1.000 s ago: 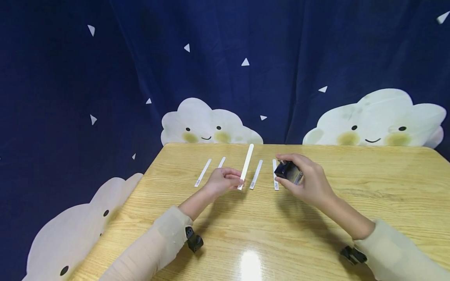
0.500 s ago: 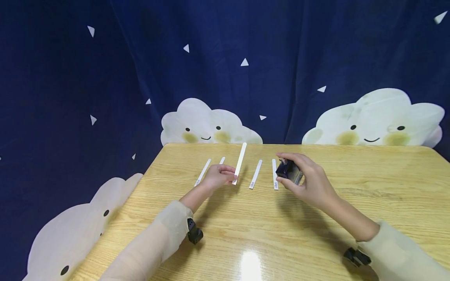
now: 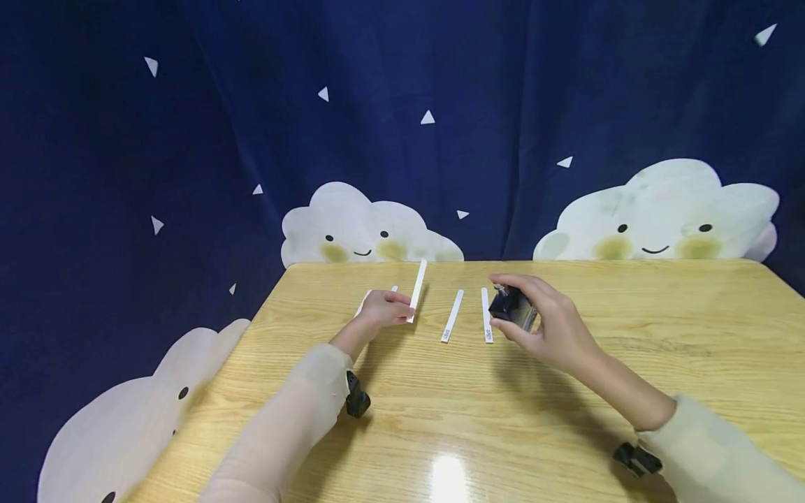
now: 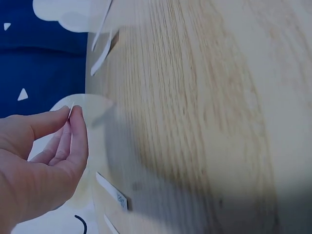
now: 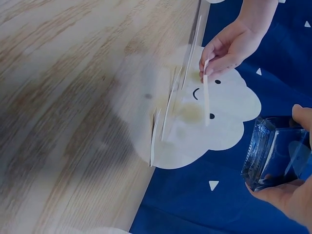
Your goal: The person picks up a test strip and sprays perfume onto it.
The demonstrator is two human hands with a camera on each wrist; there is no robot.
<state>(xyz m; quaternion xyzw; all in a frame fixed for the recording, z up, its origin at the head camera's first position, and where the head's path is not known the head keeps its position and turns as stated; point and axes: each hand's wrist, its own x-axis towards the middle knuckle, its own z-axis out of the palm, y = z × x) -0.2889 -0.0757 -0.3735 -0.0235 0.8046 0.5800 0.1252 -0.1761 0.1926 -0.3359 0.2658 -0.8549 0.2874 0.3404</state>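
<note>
Between thumb and fingers, my left hand (image 3: 380,309) pinches a white paper scent strip (image 3: 418,290) by its near end. That strip tilts up above the table; the left wrist view catches it nearly edge-on. Farther right, my right hand (image 3: 556,325) grips a dark, clear glass perfume bottle (image 3: 512,307) between thumb and fingers. In the right wrist view the glass bottle (image 5: 278,156) appears blocky and bluish. Two more scent strips lie to the left hand's right, one strip (image 3: 453,316) slanted and another strip (image 3: 487,314) beside the bottle.
Partly covered by the left hand, one strip (image 3: 363,302) and the tip of another strip (image 3: 394,288) show on the wooden table (image 3: 503,419). A dark blue curtain (image 3: 377,140) with smiling clouds hangs behind the table's far edge.
My left hand has moved leftward and a little away with its strip, now covering more of the strips on the left. The right hand keeps the bottle in nearly the same place.
</note>
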